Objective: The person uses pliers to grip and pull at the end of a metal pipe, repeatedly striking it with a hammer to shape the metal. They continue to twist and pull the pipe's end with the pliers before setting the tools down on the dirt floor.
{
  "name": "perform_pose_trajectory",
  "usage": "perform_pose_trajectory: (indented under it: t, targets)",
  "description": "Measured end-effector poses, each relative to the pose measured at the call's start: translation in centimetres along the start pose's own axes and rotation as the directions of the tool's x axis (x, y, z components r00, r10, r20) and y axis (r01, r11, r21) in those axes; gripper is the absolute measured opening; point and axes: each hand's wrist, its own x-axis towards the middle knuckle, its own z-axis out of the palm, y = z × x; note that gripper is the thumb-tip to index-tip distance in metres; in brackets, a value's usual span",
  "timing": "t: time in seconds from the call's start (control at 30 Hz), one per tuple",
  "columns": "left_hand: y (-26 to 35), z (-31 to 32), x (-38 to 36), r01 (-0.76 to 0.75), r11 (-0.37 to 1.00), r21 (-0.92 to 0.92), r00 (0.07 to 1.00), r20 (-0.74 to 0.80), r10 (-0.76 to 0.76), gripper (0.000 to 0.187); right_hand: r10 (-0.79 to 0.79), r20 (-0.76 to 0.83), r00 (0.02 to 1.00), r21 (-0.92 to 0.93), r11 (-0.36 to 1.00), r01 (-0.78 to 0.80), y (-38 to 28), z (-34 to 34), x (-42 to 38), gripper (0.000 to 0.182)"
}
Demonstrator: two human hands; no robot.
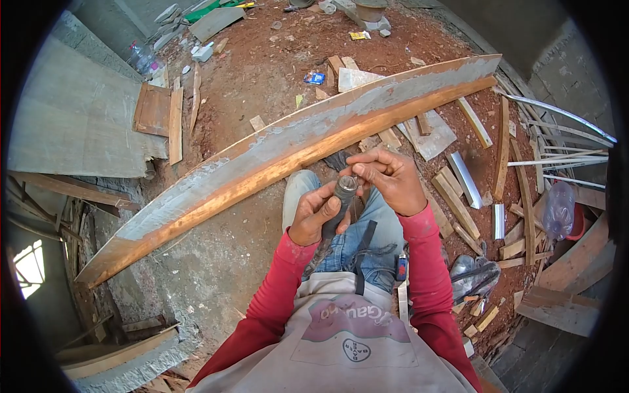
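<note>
My left hand (313,216) is wrapped round a dark cylinder with a glassy round end (345,188), held upward in front of my lap. My right hand (391,180) is just above that end, thumb and fingertips pinched together. Whatever small thing they may hold is too small to make out. Beyond my hands, a long board (262,149) with grey-smeared wood lies diagonally across the ground. A lighter wooden strip (288,169) runs along its near edge.
Wood offcuts (454,202) and metal channel pieces (464,178) lie to the right, near a clear plastic bottle (559,208). A large grey panel (78,111) stands at left. A utility knife (401,267) is beside my right thigh. Blue (314,78) and yellow (360,35) wrappers litter the red soil.
</note>
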Motion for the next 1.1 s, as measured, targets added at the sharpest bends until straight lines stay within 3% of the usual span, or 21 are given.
perform_pose_trajectory:
  t: [0.07, 0.13, 0.23, 0.37, 0.43, 0.67, 0.87, 0.93, 1.1]
  targets:
    - [0.1, 0.1, 0.0, 0.022, 1.0, 0.008, 0.999, -0.033, -0.022, 0.063, -0.014, -0.029, 0.999, 0.007, 1.0, 0.014, 0.0, 0.2, -0.1, 0.021]
    - [0.0, -0.1, -0.1, 0.029, 1.0, 0.009, 0.999, -0.034, -0.029, 0.063, -0.104, -0.067, 0.992, -0.324, 0.943, 0.077, -0.5, 0.5, -0.5, 0.022]
    - [-0.3, -0.3, -0.2, 0.047, 0.999, 0.017, 0.999, -0.025, -0.046, 0.062, -0.098, -0.059, 0.993, -0.478, 0.877, 0.058, -0.5, 0.5, -0.6, 0.023]
    - [-0.6, -0.3, -0.3, 0.04, 0.999, 0.014, 0.999, -0.03, -0.04, 0.059, -0.097, -0.045, 0.994, -0.379, 0.923, 0.073, 0.3, -0.1, -0.4, 0.024]
    - [-0.8, -0.3, -0.4, 0.046, 0.999, 0.011, 0.998, -0.03, -0.046, 0.059, -0.014, -0.044, 0.999, -0.329, 0.944, -0.001, 0.0, -0.2, -0.5, 0.025]
    - [-1.1, 0.0, -0.7, 0.034, 0.999, 0.019, 0.998, -0.043, -0.033, 0.058, 0.036, -0.07, 0.997, -0.362, 0.93, -0.059, -0.1, 0.3, -0.9, 0.024]
    - [-1.4, 0.0, -0.9, 0.081, 0.996, -0.029, 0.996, -0.046, -0.082, 0.058, -0.039, -0.023, 0.999, -0.351, 0.936, 0.029, 0.9, 0.0, -0.8, 0.022]
    - [-1.4, 0.4, -0.8, 0.062, 0.998, -0.013, 0.992, -0.112, -0.063, 0.058, -0.062, -0.091, 0.994, -0.324, 0.946, 0.029, 2.1, 0.1, -0.7, 0.022]
    - [-1.9, -0.2, -1.0, 0.071, 0.996, 0.052, 0.995, -0.075, -0.067, 0.062, -0.092, -0.061, 0.994, -0.422, 0.905, 0.058, 2.5, -0.3, -0.3, 0.024]
